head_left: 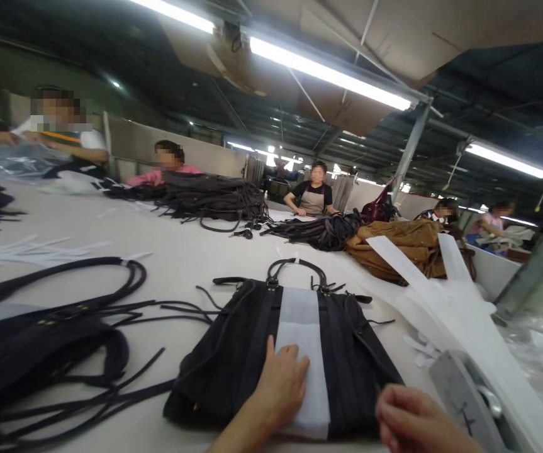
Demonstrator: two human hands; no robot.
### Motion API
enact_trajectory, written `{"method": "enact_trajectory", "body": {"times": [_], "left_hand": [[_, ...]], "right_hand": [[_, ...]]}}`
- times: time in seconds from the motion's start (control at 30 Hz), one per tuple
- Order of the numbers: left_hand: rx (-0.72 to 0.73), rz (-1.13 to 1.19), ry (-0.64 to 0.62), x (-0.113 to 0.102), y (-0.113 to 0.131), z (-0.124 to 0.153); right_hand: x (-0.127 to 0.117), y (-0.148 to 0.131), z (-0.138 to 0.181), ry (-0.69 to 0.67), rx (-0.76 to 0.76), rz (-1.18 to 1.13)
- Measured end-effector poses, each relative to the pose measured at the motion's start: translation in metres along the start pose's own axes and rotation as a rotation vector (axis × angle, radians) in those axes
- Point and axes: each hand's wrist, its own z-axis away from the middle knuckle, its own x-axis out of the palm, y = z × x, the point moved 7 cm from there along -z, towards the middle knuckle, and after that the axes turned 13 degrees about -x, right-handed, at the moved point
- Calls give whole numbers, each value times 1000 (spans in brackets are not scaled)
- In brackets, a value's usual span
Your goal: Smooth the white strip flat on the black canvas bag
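A black handbag (247,340) lies flat on the table in front of me, its handles pointing away. Down its middle runs a white paper strip (299,308). My left hand (283,380) rests on the strip and the bag's front, fingers apart and slightly bent, gripping nothing. By the bag's lower right corner is my right hand (410,412), its fingers curled together in a pinch. Something dark shows at its fingertips, too blurred to name. A white wrap shows on the bag's handle loop (297,260).
Another black bag (39,352) with loose straps lies at left. To the right are long white paper strips (469,314), a grey tape dispenser (464,390) and clear plastic (540,346). Piles of black bags (214,195) and brown bags (394,242) stand farther back. Several people work beyond.
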Motion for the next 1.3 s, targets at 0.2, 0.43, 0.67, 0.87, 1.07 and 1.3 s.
{"method": "enact_trajectory", "body": {"times": [0.2,0.43,0.67,0.87,1.07,1.3], "left_hand": [[11,27,-19,6,-5,4],[-12,43,-122,22,-1,-16],[23,-183,11,44,15,-34],[33,-213,8,49,14,-39],[39,-203,48,50,13,-39],[26,-207,-37,44,13,-42]], "right_hand": [[41,-18,-147,146,-113,-46],[34,15,-203,159,-166,85],[34,22,-205,164,-251,140],[36,13,-201,184,-318,221],[28,-6,-193,300,-468,494],[10,-3,-216,456,-397,721]]}}
